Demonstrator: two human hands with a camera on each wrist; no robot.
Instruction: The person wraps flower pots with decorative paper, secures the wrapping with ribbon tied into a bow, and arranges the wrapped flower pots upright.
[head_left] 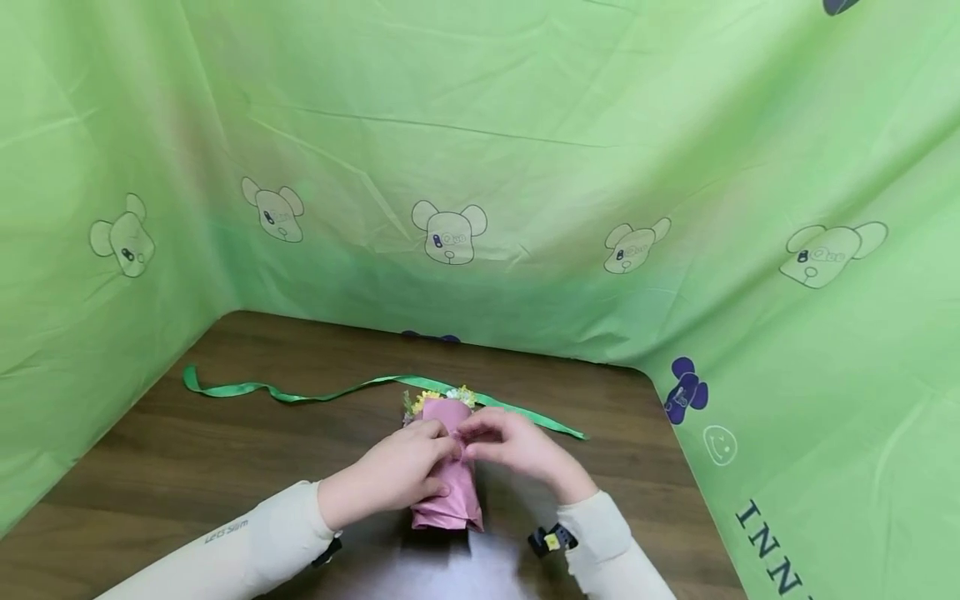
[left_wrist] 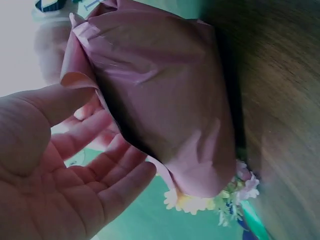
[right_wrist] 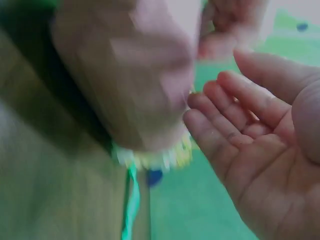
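A bouquet wrapped in pink paper [head_left: 453,500] lies on the table in front of me, its small yellow and white flowers [head_left: 427,400] pointing away. My left hand [head_left: 393,467] holds the wrap from the left, thumb and fingers at the paper's loose edge; in the left wrist view part of the thumb is hidden by a fold [left_wrist: 80,75]. Over the right side of the bouquet is my right hand [head_left: 517,446], fingers loosely bent beside the left fingertips. The right wrist view shows that palm [right_wrist: 270,165] holding nothing visible; the wrap there is blurred.
A long green ribbon [head_left: 247,388] stretches across the brown wooden table [head_left: 315,350], passing behind the flowers. Green printed cloth [head_left: 450,125] walls in the back and both sides. Dark straps with cameras [head_left: 552,542] sit at the wrists.
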